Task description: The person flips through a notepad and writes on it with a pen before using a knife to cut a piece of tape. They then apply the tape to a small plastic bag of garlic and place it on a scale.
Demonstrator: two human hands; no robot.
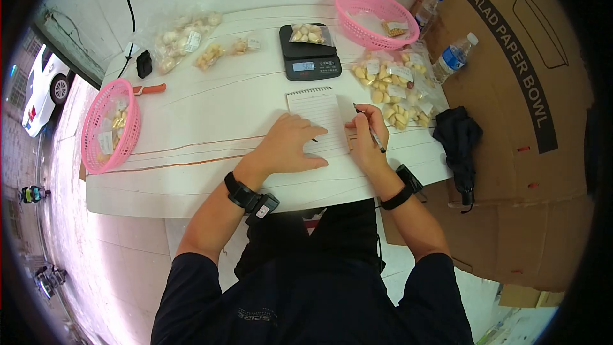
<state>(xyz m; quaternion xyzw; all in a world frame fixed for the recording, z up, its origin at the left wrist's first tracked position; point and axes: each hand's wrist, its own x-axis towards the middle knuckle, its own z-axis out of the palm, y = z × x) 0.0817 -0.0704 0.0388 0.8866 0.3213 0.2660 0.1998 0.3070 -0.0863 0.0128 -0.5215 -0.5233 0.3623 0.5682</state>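
Note:
A spiral-bound lined notepad (329, 112) lies on the white table in front of me. My left hand (290, 145) rests palm down over its left side with the fingers spread. A small dark tip (314, 140) pokes out by that hand's index finger. At the pad's right edge, my right hand (369, 140) has its fingers closed around a black pen (381, 142). Just beyond the pad stands a black digital scale (311, 69) with a lit display, and a clear bag of garlic (308, 33) sits on its platform.
Bags of peeled garlic cloves (389, 82) are piled right of the scale. Pink baskets (350, 27) (91, 121) stand back right and far left, an orange handle (151, 89) beside the latter. Water bottles (454, 57), a folded umbrella (457, 137) and cardboard (504, 108) line the right.

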